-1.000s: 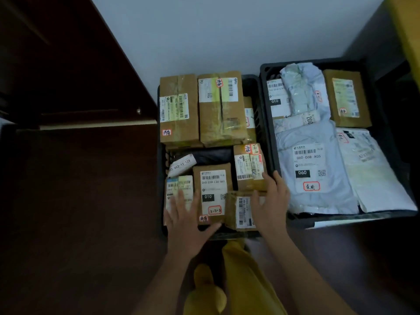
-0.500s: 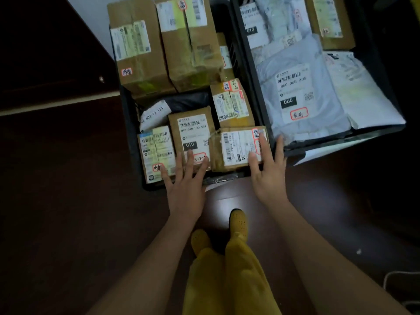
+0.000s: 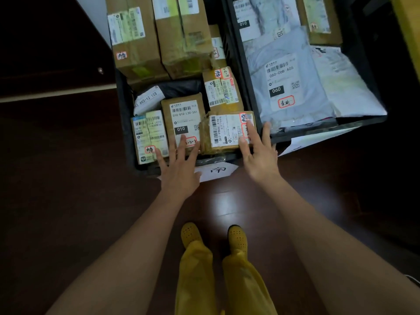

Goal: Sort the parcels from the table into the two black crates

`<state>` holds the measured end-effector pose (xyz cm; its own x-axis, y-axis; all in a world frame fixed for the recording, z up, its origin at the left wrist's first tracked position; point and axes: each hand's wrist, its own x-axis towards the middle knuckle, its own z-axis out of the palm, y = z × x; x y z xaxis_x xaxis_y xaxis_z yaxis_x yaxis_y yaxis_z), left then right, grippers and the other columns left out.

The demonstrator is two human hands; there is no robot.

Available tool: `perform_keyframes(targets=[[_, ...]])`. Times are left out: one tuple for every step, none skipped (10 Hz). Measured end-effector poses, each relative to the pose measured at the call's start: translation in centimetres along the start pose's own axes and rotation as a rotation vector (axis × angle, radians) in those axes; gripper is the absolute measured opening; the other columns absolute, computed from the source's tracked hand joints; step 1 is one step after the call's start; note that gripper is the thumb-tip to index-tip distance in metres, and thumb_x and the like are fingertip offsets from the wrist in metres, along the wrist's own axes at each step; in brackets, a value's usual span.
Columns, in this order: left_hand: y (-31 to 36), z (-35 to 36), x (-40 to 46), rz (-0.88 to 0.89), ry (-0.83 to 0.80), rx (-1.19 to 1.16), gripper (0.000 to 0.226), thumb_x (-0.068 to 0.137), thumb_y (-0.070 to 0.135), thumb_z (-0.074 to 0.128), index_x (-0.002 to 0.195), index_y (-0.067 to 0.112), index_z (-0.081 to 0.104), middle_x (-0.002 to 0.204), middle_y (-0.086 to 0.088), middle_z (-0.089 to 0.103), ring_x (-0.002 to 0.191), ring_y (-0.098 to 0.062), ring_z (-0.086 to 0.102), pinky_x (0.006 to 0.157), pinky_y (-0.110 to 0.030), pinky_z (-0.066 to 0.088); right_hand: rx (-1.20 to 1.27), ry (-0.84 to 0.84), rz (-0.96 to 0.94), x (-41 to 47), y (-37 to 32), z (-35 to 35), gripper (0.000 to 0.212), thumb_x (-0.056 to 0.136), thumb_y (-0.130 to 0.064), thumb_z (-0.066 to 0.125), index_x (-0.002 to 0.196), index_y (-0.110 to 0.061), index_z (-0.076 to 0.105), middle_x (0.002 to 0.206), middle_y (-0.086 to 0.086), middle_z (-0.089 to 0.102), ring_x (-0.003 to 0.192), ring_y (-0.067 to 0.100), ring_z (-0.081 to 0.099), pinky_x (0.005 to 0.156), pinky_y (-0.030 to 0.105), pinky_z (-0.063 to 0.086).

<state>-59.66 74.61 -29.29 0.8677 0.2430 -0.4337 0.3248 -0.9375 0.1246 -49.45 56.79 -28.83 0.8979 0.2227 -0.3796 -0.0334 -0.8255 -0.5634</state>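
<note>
Both bare forearms reach up from the lower corners of the frame toward its centre, converging slightly. Left hand (image 3: 179, 171) just left of centre, palm down, fingers (image 3: 181, 142) straight and spread, pointing to the top of the frame; right hand (image 3: 259, 155) just right of centre, palm down, fingers (image 3: 250, 129) straight and fanned, thumb out to the right. Below, at bottom centre, two legs in yellow trousers (image 3: 222, 280) end in yellow shoes (image 3: 237, 237), toes pointing up the frame
</note>
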Motion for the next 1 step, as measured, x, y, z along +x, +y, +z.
perform_keyframes(targets=[[1.12, -0.63, -1.78, -0.036, 0.036, -0.047, 0.083, 0.094, 0.038, 0.056, 0.156, 0.033, 0.001, 0.163, -0.004, -0.018, 0.148, -0.027, -0.022, 0.114, -0.062, -0.013, 0.005, 0.008, -0.089, -2.09, 1.14, -1.30, 0.052, 0.104, -0.045, 0.033, 0.154, -0.041, 0.020, 0.166, -0.003, -0.004, 0.151, 0.036, 0.004, 0.121, 0.055, 0.006]])
